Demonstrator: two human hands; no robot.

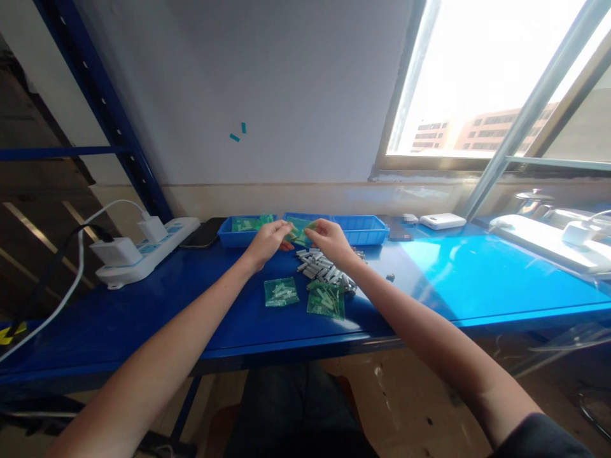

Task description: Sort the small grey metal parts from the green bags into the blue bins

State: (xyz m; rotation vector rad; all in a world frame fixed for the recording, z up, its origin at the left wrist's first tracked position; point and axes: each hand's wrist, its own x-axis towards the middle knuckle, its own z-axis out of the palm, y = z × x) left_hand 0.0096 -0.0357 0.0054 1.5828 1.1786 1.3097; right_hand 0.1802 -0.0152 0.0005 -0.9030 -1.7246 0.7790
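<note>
Both hands meet over the blue bench (pixel 429 280); left hand (pixel 268 240) and right hand (pixel 329 240) pinch one small green bag (pixel 300 230) between their fingertips

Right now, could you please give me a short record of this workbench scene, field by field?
left hand: grips one side of a small green bag
right hand: grips the bag's other side
below hands: pile of small grey cylinders
near edge: two filled green bags, side by side
behind hands: blue trays, green bags in the left one
far left: white power strip with plugs
surface: blue table
</note>
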